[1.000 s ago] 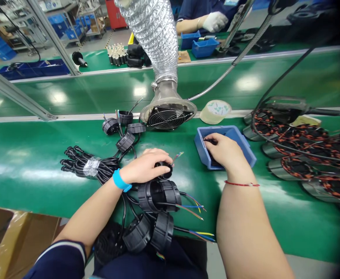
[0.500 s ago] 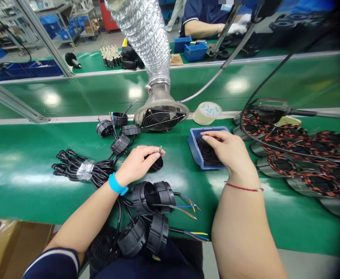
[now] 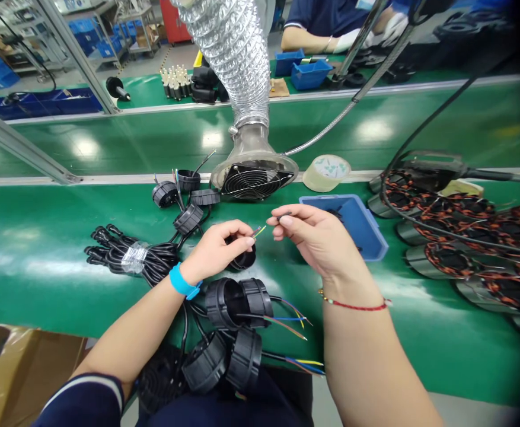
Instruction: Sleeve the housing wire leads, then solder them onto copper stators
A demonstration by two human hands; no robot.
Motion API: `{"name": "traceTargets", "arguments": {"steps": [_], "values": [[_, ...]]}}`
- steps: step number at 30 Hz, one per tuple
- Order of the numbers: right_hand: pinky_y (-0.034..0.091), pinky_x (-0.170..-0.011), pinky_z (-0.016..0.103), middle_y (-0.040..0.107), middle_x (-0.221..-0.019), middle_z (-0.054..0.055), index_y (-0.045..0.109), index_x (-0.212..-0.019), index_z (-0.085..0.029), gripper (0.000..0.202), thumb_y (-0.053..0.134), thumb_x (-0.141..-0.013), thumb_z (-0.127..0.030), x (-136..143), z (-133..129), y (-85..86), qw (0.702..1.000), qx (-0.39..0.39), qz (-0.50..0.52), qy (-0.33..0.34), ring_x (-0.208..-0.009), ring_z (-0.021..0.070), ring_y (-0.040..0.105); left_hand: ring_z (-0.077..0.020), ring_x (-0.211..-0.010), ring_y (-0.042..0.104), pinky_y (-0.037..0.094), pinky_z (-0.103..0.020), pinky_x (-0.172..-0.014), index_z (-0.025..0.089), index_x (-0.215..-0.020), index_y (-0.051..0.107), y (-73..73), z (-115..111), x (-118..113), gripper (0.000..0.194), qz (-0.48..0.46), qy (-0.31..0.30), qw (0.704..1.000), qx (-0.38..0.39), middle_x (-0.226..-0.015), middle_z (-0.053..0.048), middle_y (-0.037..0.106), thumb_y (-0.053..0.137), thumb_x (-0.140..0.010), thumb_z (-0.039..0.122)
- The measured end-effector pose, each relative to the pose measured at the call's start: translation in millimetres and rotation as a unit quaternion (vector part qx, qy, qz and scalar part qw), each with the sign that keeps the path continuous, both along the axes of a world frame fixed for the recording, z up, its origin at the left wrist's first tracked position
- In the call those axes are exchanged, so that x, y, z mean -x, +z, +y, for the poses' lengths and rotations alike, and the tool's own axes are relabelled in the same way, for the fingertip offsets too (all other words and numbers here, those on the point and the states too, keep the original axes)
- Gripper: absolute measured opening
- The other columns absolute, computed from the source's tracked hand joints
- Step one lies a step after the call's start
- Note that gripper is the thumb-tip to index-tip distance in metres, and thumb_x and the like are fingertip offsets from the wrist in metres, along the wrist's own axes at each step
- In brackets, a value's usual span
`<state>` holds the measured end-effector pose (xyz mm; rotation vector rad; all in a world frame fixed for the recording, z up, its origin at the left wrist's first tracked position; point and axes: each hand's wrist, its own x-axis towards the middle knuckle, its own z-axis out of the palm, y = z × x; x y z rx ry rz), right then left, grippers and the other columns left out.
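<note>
My left hand (image 3: 226, 244) is closed on the thin coloured wires (image 3: 260, 231), whose ends stick out past the thumb, one of them yellow-green. Just below it sits a round black plastic cap (image 3: 244, 259), partly covered by the fingers. My right hand (image 3: 308, 234) pinches a small dark piece, perhaps a short sleeve (image 3: 284, 216), a little to the right of the wire ends and apart from them. Behind that hand stands a blue bin (image 3: 366, 228) with small black pieces in it, largely hidden.
Several black caps with wires (image 3: 246, 356) lie nearest me. A bundle of black cables (image 3: 135, 258) is on the left. Wound copper coils in metal rings (image 3: 446, 261) fill the right. A fume hood (image 3: 255, 172) hangs ahead, beside a tape roll (image 3: 326, 173). A co-worker's gloved hands show beyond.
My right hand has come out of the blue bin and moved left with a small dark piece. The wire ends in my left hand now point to the right.
</note>
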<state>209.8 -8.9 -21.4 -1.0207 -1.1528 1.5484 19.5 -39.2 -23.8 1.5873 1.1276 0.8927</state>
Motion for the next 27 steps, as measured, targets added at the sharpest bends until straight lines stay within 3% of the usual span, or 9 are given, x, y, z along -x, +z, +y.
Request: {"name": "traceTargets", "arguments": {"steps": [16, 27], "values": [[0.053, -0.063, 0.029, 0.069, -0.072, 0.003, 0.07, -0.08, -0.019, 0.031, 0.077, -0.067, -0.046, 1.9, -4.8, 5.7, 0.994, -0.039, -0.091, 0.044, -0.062, 0.0137, 0.063, -0.0121, -0.068, 0.056, 0.044, -0.024, -0.068, 0.014, -0.075, 0.063, 2.7, 1.1, 0.1, 0.016, -0.002, 0.006, 1.0, 0.001, -0.069, -0.001, 0.064, 0.059, -0.082, 0.028], [0.046, -0.052, 0.024, 0.065, -0.064, 0.002, 0.065, -0.07, -0.016, 0.033, 0.077, -0.066, -0.047, -2.4, -2.6, 3.4, 0.981, 0.008, -0.121, 0.155, -0.053, 0.0094, 0.055, -0.0126, -0.073, 0.058, 0.045, -0.023, -0.071, 0.015, -0.077, 0.066, -0.2, 2.7, 3.1, 0.014, 0.014, 0.01, 1.0, -0.016, -0.075, -0.001, 0.067, 0.063, -0.081, 0.027]]}}
